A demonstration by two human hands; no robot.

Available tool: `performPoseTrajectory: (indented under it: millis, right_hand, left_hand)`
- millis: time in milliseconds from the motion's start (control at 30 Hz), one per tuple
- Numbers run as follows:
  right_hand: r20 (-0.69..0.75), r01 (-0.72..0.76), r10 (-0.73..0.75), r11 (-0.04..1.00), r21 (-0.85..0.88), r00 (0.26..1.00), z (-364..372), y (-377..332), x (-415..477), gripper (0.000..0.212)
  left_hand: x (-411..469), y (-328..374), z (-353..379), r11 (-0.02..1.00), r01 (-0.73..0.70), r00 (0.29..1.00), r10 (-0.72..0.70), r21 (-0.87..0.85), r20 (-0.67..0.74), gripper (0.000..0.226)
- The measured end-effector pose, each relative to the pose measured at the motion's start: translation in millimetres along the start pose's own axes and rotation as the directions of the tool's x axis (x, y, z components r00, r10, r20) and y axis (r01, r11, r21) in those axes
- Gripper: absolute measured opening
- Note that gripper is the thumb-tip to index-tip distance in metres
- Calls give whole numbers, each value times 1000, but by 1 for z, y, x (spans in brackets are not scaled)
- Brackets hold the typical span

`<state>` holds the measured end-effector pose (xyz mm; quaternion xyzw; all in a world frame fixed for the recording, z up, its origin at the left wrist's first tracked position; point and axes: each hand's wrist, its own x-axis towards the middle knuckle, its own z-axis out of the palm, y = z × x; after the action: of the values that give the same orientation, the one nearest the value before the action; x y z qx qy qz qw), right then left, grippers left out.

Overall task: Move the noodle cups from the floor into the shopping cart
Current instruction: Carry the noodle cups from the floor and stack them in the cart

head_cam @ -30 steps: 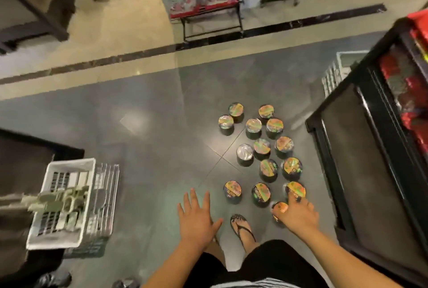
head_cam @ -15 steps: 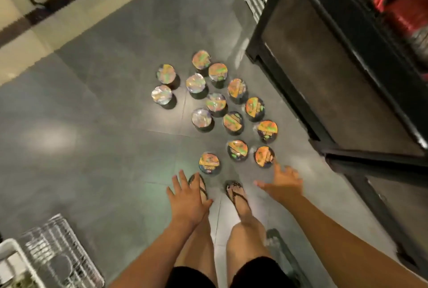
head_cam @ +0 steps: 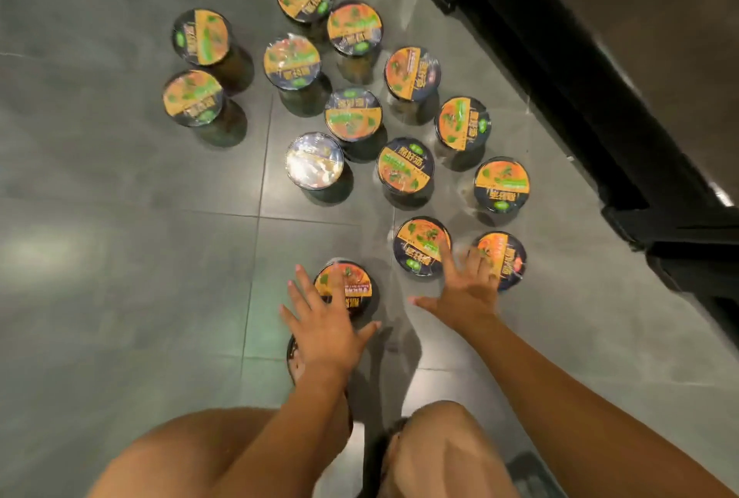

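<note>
Several noodle cups with orange and dark lids stand upright on the grey tiled floor. My left hand (head_cam: 324,321) hovers with spread fingers over the nearest cup (head_cam: 352,283), partly covering its lid. My right hand (head_cam: 468,289) reaches with fingers spread between two cups, one to its left (head_cam: 418,243) and one to its right (head_cam: 506,253), its fingertips over both lids. Neither hand holds anything. The shopping cart is out of view.
A black display stand (head_cam: 580,69) runs along the right side, its base close to the rightmost cups. My bare knees and a sandalled foot (head_cam: 294,361) are just below the hands. Open floor lies to the left.
The view has dropped close to the floor and the cart has left the frame. Both hands have moved forward and down, now over the nearest cups.
</note>
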<state>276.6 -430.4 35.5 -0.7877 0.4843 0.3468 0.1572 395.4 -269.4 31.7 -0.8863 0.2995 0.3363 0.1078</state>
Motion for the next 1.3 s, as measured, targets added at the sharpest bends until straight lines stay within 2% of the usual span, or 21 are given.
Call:
performPoseTrajectory:
  millis: [133,200,300,367,567,733,967,1133,1300]
  right_hand:
    - [-110,122,-118,992,35,987,66,0,74,115]
    - [-195,139,-119,986,89,973,92,1,94,111]
    - [-327,190,-119,962,195,937,110,2,105,98]
    - [-310,202,-116,944,262,944,107,6,100,96]
    - [-267,111,-12,928,357,964,45,26,22,96]
    - [-236,35,77,898,439,969,-30,47,-89,99]
    - [-320,41,133,875,483,938,-116,80,-251,96]
    - [-262,-60,194,894,444,945,-184,103,-369,97]
    - [-259,-99,261,857,506,930,-210,132,-461,99]
  left_hand:
    - [56,11,80,997,41,995,-47,-65,-93,123]
    - [73,10,108,994,37,988,-52,-101,-148,121]
    - [82,7,127,988,-4,971,-34,-156,-237,113]
    - [78,5,122,985,-37,965,-8,-166,-263,108]
    - [12,-4,26,989,-96,950,56,-115,-307,105]
    - [-68,-4,-87,969,-248,918,232,-9,-322,107]
    - [-208,11,-224,932,-356,868,354,61,-348,100]
    - [-315,7,-293,919,-382,854,391,96,-343,100]
    - [-397,2,-326,906,-410,847,420,102,-326,102]
